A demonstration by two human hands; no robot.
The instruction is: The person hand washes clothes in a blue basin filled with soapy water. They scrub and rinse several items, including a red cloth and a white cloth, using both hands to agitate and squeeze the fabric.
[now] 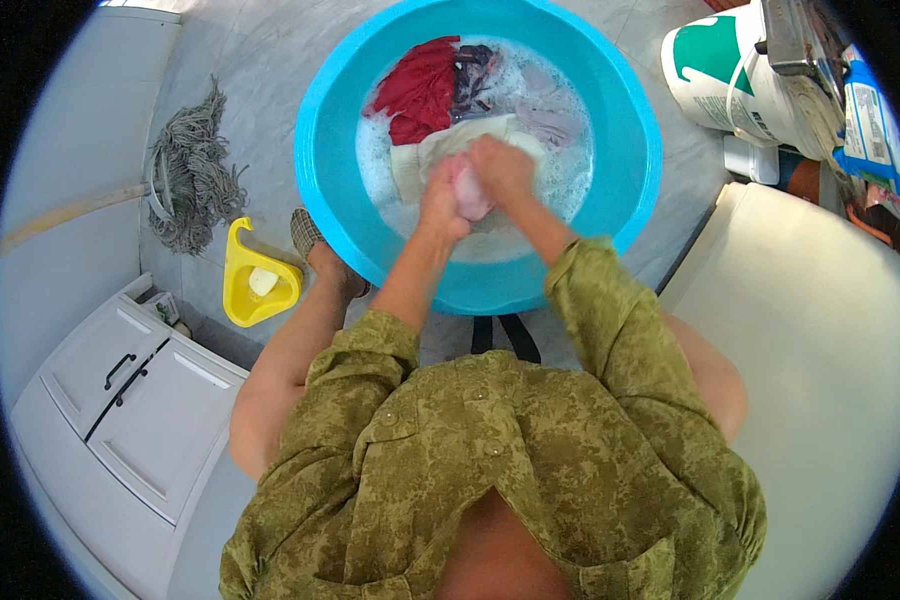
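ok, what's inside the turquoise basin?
Sudsy water, red cloth, dark patterned cloth, lilac cloth, white cloth; left hand and right hand hold pink cloth. Sudsy water and cloth hide the bottom.

The left hand [443,200] and right hand [504,170] are clasping a pink cloth [473,194] over a blue basin [324,160]. A red garment [417,85] is lying in the suds [375,168] beyond them.

Both hands [440,202] [504,170] curled, close together

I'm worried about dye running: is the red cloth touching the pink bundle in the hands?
Apart. The head view shows white cloth between the red cloth and the pink bundle in the left hand.
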